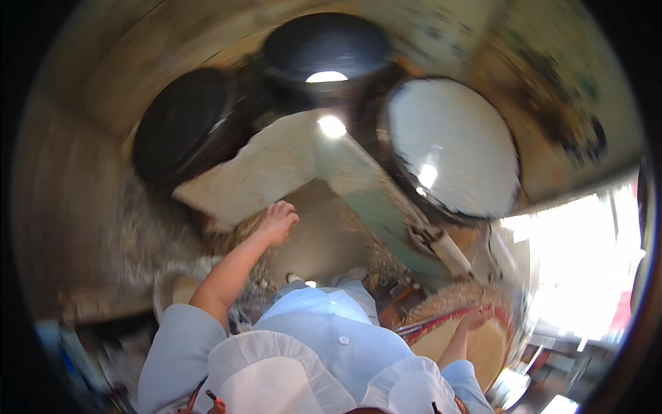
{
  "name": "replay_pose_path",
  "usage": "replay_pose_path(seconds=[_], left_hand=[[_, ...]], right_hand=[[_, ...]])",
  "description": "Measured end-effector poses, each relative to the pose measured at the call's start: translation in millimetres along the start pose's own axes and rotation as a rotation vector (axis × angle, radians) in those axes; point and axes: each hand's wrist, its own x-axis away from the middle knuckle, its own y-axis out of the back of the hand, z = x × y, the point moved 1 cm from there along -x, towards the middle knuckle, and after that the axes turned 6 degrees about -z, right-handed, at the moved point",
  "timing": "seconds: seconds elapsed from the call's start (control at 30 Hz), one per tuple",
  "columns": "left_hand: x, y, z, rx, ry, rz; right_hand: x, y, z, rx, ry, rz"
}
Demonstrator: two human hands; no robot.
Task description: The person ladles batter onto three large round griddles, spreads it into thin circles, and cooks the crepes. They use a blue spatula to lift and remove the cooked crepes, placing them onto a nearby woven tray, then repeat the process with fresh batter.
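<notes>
My left hand hangs over the brown floor with its fingers loosely bent and apart, and nothing shows in it. It is close to the near edge of a pale, angled ledge. At the lower right, my right hand is at the rim of a round tan object with a red edge, perhaps a tray or basket; blur hides whether the fingers grip it. Beyond the ledge are two large dark round pans or lids and a wide round vessel with a whitish surface.
A pale pipe or pole lies along the ledge's right arm. Rough debris covers the ground at left. A round pale container stands near my left elbow. Stained walls surround the vessels, with a bright opening at right.
</notes>
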Motion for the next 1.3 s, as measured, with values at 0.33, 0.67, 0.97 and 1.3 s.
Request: replay_pose_path(seconds=[0.33,0.67,0.97,1.3], left_hand=[[568.1,-87.3,37.6,-0.053,2.255,-0.181],[621.3,-145.6,-144.8,1.294,2.321,-0.392],[515.5,-135.4,-201.8,0.723,2.288,-0.785],[512.3,-128.9,-139.9,1.063,2.022,-0.713]], right_hand=[[358.1,-91.7,382.5,-0.091,0.591,1.864],[692.2,56.7,243.0,1.058,0.764,2.835],[761.2,162.9,200.6,1.222,0.499,2.665],[699.2,160.8,436.3,-0.171,2.727,1.506]])
